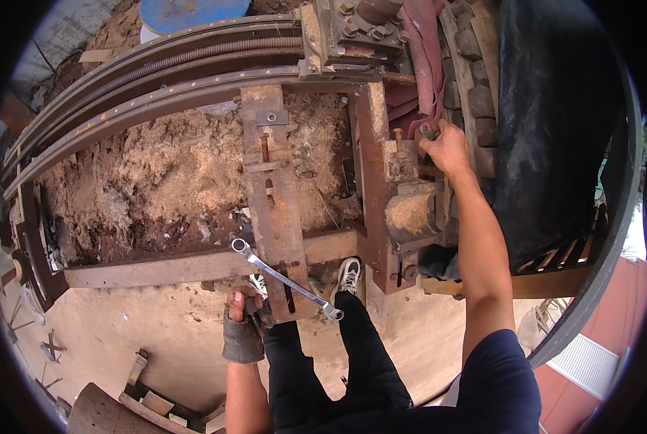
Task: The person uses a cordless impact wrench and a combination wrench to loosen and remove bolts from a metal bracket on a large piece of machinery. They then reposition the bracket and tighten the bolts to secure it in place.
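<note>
My left hand [243, 330], in a grey fingerless glove, is at the near end of a rusty slotted steel plate [272, 188]. Its fingers are closed around something dark at the plate's edge, which I cannot make out. A shiny double-ended ring spanner [287, 281] lies slantwise across this plate, with neither hand on it. On the right, my bare right hand [448, 150] reaches to the machine frame. Its thumb and fingers pinch a small round rusty metal piece [427, 131], partly hidden by the hand, beside an upright bolt [399, 139].
Rusty rails with a long threaded screw [215, 56] run across the far left. Sawdust [171, 159] heaps inside the frame. A bolted block [360, 32] sits at the top. Reddish cloth [419, 58] and black sheeting [548, 130] hang at right. My shoes stand by the frame's near beam [150, 271].
</note>
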Tool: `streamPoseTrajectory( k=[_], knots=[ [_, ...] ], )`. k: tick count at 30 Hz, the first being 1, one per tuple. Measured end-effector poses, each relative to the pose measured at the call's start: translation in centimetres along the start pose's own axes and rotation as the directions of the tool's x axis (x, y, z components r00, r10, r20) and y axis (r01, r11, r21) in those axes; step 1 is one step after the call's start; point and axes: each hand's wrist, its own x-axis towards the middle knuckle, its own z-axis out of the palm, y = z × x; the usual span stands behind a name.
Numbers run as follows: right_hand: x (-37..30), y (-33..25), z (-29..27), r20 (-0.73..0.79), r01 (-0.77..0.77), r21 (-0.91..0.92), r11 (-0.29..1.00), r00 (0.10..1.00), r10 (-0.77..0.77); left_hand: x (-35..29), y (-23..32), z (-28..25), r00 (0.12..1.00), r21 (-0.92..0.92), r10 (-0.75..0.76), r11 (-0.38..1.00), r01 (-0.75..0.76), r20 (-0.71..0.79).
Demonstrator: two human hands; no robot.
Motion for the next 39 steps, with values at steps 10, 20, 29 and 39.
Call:
streamPoseTrajectory(
  k=[10, 20, 29, 39],
  knots=[
    [3.7, -18.8, 8.7, 0.198, 0.48, 0.219, 0.849, 0.831, -0.521, -0.1, 1.2, -3.5, 0.998, -0.161, -0.02, 0.987, 0.028, 0.053],
    [4.2, -20.9, 12.3, 0.21, 0.536, 0.113, 0.837, 0.81, -0.547, 0.2, 0.2, -7.3, 0.999, -0.219, -0.028, 0.975, 0.02, -0.033],
    [-11.8, -0.3, -1.5, -0.274, -0.027, 0.235, 0.972, 0.957, 0.093, -0.4, 2.3, -1.8, 0.996, -0.05, 0.021, 0.998, -0.025, -0.084],
    [-32.9, 5.1, 4.6, 0.125, -0.239, 0.114, 0.964, 0.966, 0.225, -3.9, -2.5, 6.9, 0.971, 0.2, 0.019, 0.977, -0.068, 0.237]
  ],
)
